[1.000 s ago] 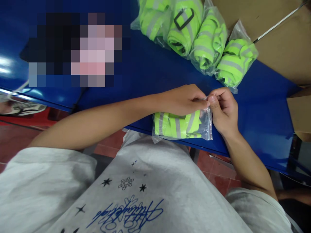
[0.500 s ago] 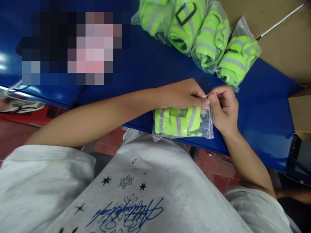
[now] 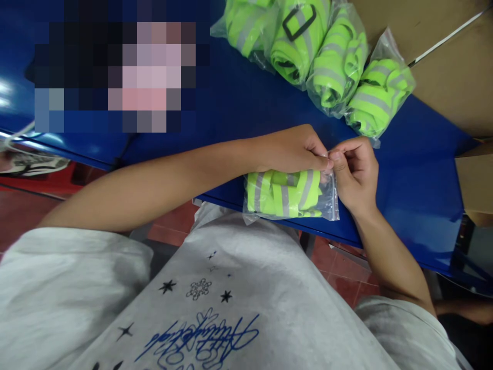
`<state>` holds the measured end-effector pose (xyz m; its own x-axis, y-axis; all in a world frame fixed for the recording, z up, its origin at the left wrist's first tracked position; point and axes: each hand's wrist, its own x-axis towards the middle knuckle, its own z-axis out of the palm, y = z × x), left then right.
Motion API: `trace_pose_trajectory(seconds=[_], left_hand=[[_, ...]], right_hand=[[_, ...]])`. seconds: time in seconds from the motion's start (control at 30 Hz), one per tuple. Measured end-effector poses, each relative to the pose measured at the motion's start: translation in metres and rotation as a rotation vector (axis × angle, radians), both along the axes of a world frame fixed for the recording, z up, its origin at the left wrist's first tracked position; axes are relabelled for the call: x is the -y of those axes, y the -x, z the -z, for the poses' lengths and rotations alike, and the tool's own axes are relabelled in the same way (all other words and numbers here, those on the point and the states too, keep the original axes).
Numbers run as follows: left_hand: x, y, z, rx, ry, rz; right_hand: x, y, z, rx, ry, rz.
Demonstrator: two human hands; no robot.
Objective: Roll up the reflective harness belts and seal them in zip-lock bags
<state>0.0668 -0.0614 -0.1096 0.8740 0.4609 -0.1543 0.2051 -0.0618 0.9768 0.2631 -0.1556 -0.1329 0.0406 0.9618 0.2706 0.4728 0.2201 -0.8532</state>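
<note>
A clear zip-lock bag (image 3: 330, 203) lies at the front edge of the blue table, its zip end toward the right. Inside it is a folded neon-yellow strap with grey reflective bands (image 3: 283, 194). My left hand (image 3: 298, 149) reaches over the bag and pinches the far corner of its zip end between thumb and fingers. Right beside it, my right hand (image 3: 358, 169) pinches the same corner, thumb against a curled index finger. The fingertips of both hands nearly touch. Part of the bag's upper edge is hidden under my left hand.
Several bagged neon-yellow reflective rolls (image 3: 339, 61) stand in a row at the back of the blue table (image 3: 231, 108); one shows a black buckle (image 3: 299, 22). Cardboard boxes (image 3: 447, 67) border the right. A pixelated area covers the upper left. Another person's arm (image 3: 462, 311) shows at lower right.
Both hands keep their pinch on the bag's corner, with hardly any movement. The view has shifted very slightly.
</note>
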Motion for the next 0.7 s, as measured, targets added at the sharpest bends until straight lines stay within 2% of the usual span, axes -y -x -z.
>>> trace_pose_trajectory(seconds=[0.27,0.5,0.7], left_hand=[[0.0006,0.0004,-0.0033,0.005,0.037,0.009],[0.0052,0.0017,-0.0101,-0.026,0.140,-0.037],[0.0042,0.0016,-0.0079,0.008,0.095,-0.030]], right_hand=[[0.0003,0.0005,-0.0010,0.000,-0.028,-0.013],[-0.0025,-0.0020,0.0049,0.014,-0.141,-0.064],[-0.0036,-0.0026,0.0066,-0.033,-0.142,-0.083]])
